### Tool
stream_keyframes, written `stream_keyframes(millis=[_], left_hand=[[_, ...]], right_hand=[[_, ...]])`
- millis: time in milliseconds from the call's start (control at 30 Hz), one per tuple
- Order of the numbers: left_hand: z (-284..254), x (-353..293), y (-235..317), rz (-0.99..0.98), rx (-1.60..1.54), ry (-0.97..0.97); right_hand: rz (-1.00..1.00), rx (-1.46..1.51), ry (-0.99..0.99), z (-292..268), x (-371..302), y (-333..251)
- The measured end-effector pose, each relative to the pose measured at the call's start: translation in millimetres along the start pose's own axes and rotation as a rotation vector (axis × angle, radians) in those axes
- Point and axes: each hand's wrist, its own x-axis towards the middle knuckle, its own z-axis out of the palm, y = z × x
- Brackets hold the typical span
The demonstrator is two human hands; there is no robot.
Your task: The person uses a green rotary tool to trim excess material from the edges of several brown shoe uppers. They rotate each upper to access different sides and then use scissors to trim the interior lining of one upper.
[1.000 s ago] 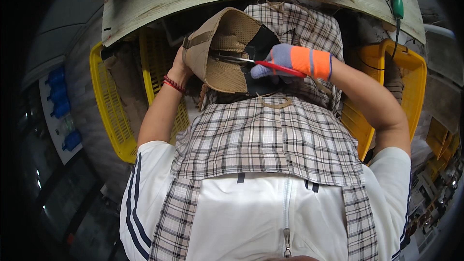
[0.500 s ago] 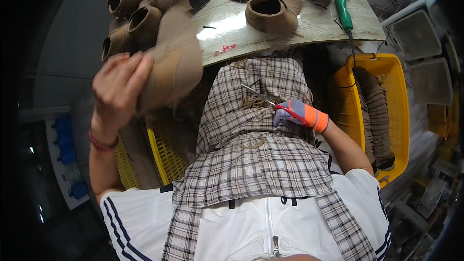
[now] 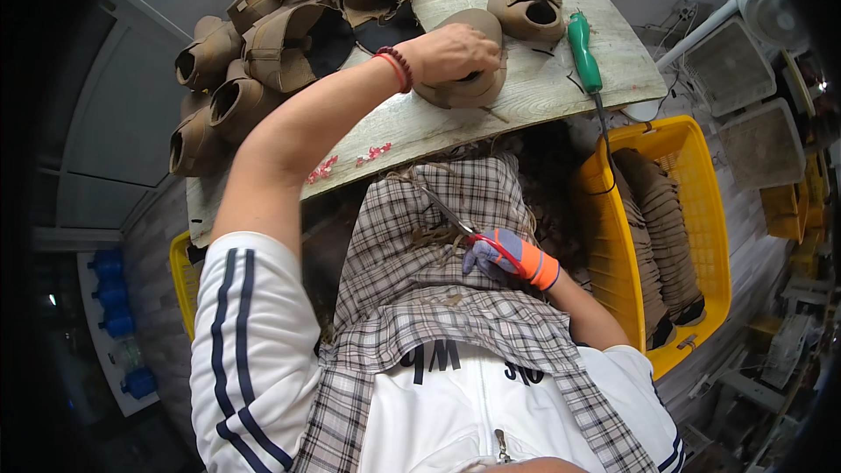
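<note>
My bare left hand (image 3: pixel 451 54) reaches across the table, its fingers closed on a brown shoe upper (image 3: pixel 462 95). Parts of the upper's opening are covered by that hand. My gloved right hand (image 3: pixel 508 256) rests at my lap and grips scissors (image 3: pixel 477 236) by their red handles, with the blades pointing up and to the left. Another brown shoe upper (image 3: pixel 528 13) with a dark opening sits just beyond my left hand. Loose brown trimmings (image 3: pixel 434 235) lie on my checked apron (image 3: pixel 420 298) beside the scissors.
Several shoe uppers (image 3: pixel 289 44) are heaped on the table's left side. A green corded hand tool (image 3: pixel 583 52) lies near the table's (image 3: pixel 626 79) right edge. The yellow crate (image 3: pixel 714 236) on the right holds stacked brown pieces (image 3: pixel 674 236). Another yellow crate (image 3: pixel 181 276) shows at left.
My left hand has left the shoe upper it held up at the left and crossed rightward to one on the table. My right hand keeps the scissors at my lap.
</note>
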Motion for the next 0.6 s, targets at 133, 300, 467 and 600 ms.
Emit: stream_keyframes(millis=[133,300,467,600], left_hand=[[-0.9,4.1,-9.9,-0.233,-0.429,0.071],[-4.1,-21.9,-40.3,-0.468,-1.464,0.671],[50.5,-64.8,-89.9,-1.561,-0.6,0.619],[67.0,-62.6,-137.9,-1.405,-0.272,0.327]], right_hand=[[-0.121,0.019,0.011,0.4,-2.4,3.4],[0.053,0.166,0.042,3.1,-5.7,-1.5],[0.008,0.16,0.048,4.6,-4.2,-0.2],[0.048,0.164,0.047,2.8,-3.5,-7.5]])
